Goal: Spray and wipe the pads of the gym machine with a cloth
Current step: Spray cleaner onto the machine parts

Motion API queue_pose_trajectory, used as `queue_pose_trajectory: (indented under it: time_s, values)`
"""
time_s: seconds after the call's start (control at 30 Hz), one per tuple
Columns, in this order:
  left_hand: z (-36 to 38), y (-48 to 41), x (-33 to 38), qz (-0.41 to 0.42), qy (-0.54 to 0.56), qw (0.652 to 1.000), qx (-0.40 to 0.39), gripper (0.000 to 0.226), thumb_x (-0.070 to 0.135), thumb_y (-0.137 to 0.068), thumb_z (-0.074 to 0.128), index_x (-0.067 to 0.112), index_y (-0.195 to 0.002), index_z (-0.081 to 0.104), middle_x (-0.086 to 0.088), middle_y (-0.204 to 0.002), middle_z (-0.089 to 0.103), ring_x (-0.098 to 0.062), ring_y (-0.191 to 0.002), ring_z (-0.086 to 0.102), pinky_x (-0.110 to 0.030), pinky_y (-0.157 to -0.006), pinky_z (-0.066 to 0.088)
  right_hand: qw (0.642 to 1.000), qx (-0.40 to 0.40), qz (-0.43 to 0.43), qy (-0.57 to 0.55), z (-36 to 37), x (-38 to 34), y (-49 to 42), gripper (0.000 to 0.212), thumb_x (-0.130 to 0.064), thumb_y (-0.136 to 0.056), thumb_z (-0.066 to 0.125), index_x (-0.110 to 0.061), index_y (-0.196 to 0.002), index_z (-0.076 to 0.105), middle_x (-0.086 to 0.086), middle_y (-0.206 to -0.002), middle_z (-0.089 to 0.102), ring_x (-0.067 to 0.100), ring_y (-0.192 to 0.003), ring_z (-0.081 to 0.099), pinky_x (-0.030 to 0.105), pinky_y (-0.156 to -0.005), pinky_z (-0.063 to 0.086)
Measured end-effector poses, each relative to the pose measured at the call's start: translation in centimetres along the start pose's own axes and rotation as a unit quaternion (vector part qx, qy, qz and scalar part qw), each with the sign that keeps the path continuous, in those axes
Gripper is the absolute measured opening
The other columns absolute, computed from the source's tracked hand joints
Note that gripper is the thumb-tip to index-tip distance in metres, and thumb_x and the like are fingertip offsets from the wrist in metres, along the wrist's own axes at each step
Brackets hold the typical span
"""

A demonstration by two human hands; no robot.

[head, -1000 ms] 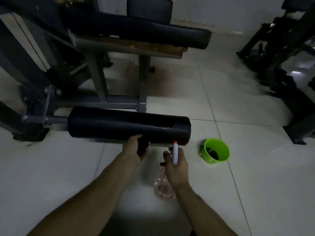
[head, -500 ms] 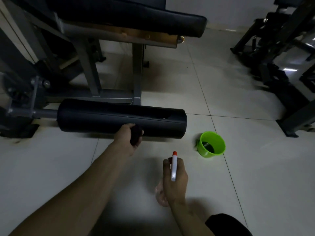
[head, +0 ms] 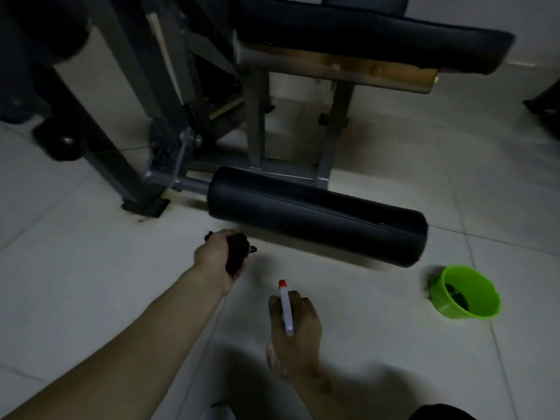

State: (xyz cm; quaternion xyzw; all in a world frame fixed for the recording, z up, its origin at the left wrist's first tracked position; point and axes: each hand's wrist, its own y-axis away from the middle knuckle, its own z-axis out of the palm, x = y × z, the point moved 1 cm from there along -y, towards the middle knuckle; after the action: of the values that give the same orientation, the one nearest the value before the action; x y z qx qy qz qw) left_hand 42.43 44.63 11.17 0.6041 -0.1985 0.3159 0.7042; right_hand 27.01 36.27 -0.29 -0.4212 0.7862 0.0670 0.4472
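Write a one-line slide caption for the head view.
Left hand grips a dark cloth near the black roller pad; right hand holds a spray bottle; green cup on the floor.

My right hand (head: 295, 325) covers most of the spray bottle (head: 285, 307), my left hand (head: 216, 257) buries the dark cloth (head: 236, 253), and whatever sits in the green bucket (head: 445, 304) is too dim to identify.

A gym: padded bench (head: 378, 47), roller pad (head: 315, 216), steel machine frame (head: 169, 116).
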Motion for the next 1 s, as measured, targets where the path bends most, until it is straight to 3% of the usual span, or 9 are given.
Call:
queue_pose_trajectory:
  time_s: [0.2, 0.3, 0.4, 0.57, 0.7, 0.83, 0.9, 0.93, 1.0]
  values:
    - [-4.9, -0.1, 1.2, -0.001, 0.047, 0.999, 0.019, 0.033, 0.027, -0.097, 0.063, 0.008, -0.122, 0.072, -0.011, -0.112, 0.074, -0.018, -0.073, 0.067, -0.022, -0.045, 0.053, 0.997, -0.058, -0.018, -0.046, 4.7, -3.3, -1.4, 0.049, -0.06, -0.096, 0.04, -0.02, -0.093, 0.068, -0.006, -0.076, 0.063, 0.012, -0.067, 0.058, 0.038, -0.065, 0.056]
    - [-6.7, 0.2, 1.1, 0.001, 0.066, 0.998, 0.024, 0.029, 0.026, -0.098, 0.062, 0.006, -0.118, 0.072, -0.009, -0.107, 0.075, -0.017, -0.078, 0.069, -0.02, -0.046, 0.052, 0.996, -0.051, -0.019, -0.076, 6.8, -4.6, -2.2, 0.046, -0.06, -0.096, 0.044, -0.021, -0.095, 0.067, -0.009, -0.076, 0.063, 0.008, -0.065, 0.058, 0.033, -0.061, 0.056]
    - [-8.1, -0.2, 0.3, -0.015, 0.068, 0.997, 0.028, 0.025, 0.026, -0.101, 0.059, 0.006, -0.109, 0.072, -0.008, -0.097, 0.073, -0.017, -0.074, 0.065, -0.021, -0.049, 0.051, 0.983, -0.132, 0.055, -0.117, 8.9, -3.8, -1.8, 0.062, -0.075, -0.086, 0.05, -0.023, -0.12, 0.058, -0.008, -0.102, 0.064, 0.007, -0.086, 0.061, 0.025, -0.076, 0.056]
    - [-9.8, -2.0, -2.4, -0.061, 0.081, 0.995, 0.014, 0.022, 0.026, -0.101, 0.058, 0.008, -0.099, 0.071, -0.008, -0.105, 0.073, -0.017, -0.077, 0.064, -0.027, -0.058, 0.05, 0.975, -0.207, 0.074, -0.017, 12.6, 1.1, -0.1, 0.071, -0.035, -0.086, 0.083, -0.014, -0.139, 0.041, 0.001, -0.122, 0.056, 0.007, -0.097, 0.054, 0.007, -0.077, 0.041]
    - [-10.5, -3.0, -5.1, -0.09, 0.093, 0.992, 0.005, 0.035, 0.027, -0.101, 0.059, 0.007, -0.13, 0.066, -0.005, -0.128, 0.069, -0.017, -0.082, 0.065, -0.026, -0.063, 0.05, 0.975, -0.203, 0.094, 0.016, 14.3, 3.9, 1.8, 0.077, -0.025, -0.082, 0.087, -0.007, -0.141, 0.04, 0.009, -0.126, 0.056, 0.011, -0.1, 0.055, 0.024, -0.088, 0.055]
    - [-9.9, -3.2, -6.1, -0.095, 0.084, 0.992, 0.011, 0.038, 0.027, -0.101, 0.062, 0.005, -0.133, 0.064, -0.011, -0.129, 0.069, -0.02, -0.083, 0.067, -0.027, -0.06, 0.051, 0.962, -0.242, 0.126, 0.009, 14.2, 5.6, 2.8, 0.083, -0.023, -0.081, 0.088, -0.018, -0.14, 0.03, 0.014, -0.129, 0.057, 0.026, -0.107, 0.064, 0.043, -0.092, 0.06]
    - [-9.1, -3.3, -6.1, -0.092, 0.083, 0.992, 0.011, 0.037, 0.026, -0.099, 0.064, 0.004, -0.129, 0.066, -0.012, -0.113, 0.073, -0.02, -0.08, 0.068, -0.023, -0.053, 0.052, 0.948, -0.277, 0.155, -0.034, 13.7, 6.5, 2.8, 0.097, -0.03, -0.073, 0.092, -0.031, -0.143, 0.025, 0.004, -0.133, 0.055, 0.019, -0.112, 0.064, 0.033, -0.092, 0.06]
    - [-8.6, -3.4, -6.0, -0.091, 0.08, 0.993, 0.005, 0.037, 0.027, -0.099, 0.064, 0.004, -0.128, 0.067, -0.011, -0.107, 0.073, -0.021, -0.079, 0.068, -0.022, -0.05, 0.052, 0.943, -0.292, 0.148, -0.06, 13.3, 6.7, 2.7, 0.106, -0.032, -0.071, 0.093, -0.038, -0.147, 0.019, -0.005, -0.138, 0.048, 0.008, -0.117, 0.059, 0.019, -0.093, 0.056]
    - [-7.2, -3.1, -5.7, -0.091, 0.065, 0.994, -0.003, 0.038, 0.028, -0.098, 0.065, 0.004, -0.127, 0.068, -0.011, -0.105, 0.073, -0.021, -0.08, 0.069, -0.022, -0.05, 0.052, 0.944, -0.309, 0.102, -0.058, 11.4, 6.6, 2.1, 0.124, -0.036, -0.074, 0.09, -0.047, -0.155, -0.003, -0.022, -0.141, 0.025, -0.013, -0.123, 0.038, -0.002, -0.095, 0.036]
